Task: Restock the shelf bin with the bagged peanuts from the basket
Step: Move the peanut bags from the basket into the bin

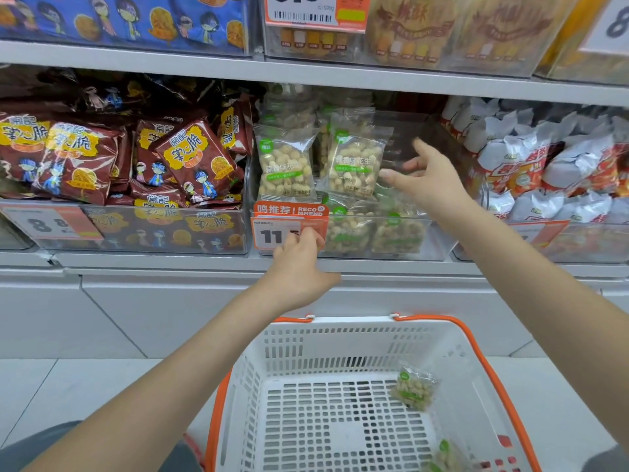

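Peanuts half restocked, clear bin steadied for the next bags.

Left hand (pixel 299 264) at the front lip of the clear shelf bin (pixel 401 240), fingers curled against the orange price tag (pixel 289 229), gripping or merely bracing impossible to tell; best kept there so the bin cannot slide. Upright peanut bags (pixel 354 165) ranked at the bin's left and middle, faces forward, a bare gap at the right. Right hand (pixel 425 172) spread wide and holding nothing, inside that gap, fingertips just beside the nearest upright bag; worth nudging the row straight before dropping back down. Below, in the white basket (pixel 340 338), one loose peanut bag (pixel 413 390) well apart from both hands, another bag (pixel 442 459) at the bottom edge.
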### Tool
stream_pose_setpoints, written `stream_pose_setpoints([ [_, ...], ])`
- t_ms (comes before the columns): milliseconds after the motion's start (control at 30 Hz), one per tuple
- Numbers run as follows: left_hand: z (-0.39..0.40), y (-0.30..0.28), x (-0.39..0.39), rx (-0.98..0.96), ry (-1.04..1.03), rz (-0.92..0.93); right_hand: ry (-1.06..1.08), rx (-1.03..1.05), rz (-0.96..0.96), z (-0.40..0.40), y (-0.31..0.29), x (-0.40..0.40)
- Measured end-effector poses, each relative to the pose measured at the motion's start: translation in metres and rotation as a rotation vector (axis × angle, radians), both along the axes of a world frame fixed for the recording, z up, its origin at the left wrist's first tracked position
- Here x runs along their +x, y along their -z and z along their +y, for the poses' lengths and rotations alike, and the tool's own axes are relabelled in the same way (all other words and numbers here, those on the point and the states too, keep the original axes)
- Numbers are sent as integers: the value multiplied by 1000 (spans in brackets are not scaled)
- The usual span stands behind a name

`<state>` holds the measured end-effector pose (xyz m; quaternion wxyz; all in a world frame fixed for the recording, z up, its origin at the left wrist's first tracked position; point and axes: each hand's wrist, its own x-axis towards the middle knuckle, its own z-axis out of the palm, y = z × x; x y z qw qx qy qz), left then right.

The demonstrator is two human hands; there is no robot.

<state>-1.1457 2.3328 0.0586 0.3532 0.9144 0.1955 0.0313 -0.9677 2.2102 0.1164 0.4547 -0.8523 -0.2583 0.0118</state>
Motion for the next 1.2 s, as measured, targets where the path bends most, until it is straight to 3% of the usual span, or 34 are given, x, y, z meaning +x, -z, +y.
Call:
stream_pose_setpoints([
  [133,-20,20,5,-10,101,54,17,299,-96,-52,18,-30],
  [267,-50,62,8,-19,272,167,143,312,-57,-117,90,-56],
  [367,-73,110,11,-34,326,287,190,33,127,-157,168,-69],
  [467,-102,162,20,-79,310,337,-10,-535,337,-187,237,-77],
  [533,-125,194,31,-122,287,363,-170,-936,274,-206,279,-82],
  [600,-144,224,43,-159,259,410,-280,-1180,179,-220,313,-86],
  [800,-168,290,84,-263,123,573,-424,-1472,165,-228,375,-100],
  [933,-172,316,104,-336,23,541,-595,-1587,203,-217,384,-95],
  [1100,-184,335,119,-636,-129,427,-791,-1681,173,-208,387,-88],
  [1200,-197,344,124,-686,-255,380,-839,-1674,189,-208,387,-80],
])
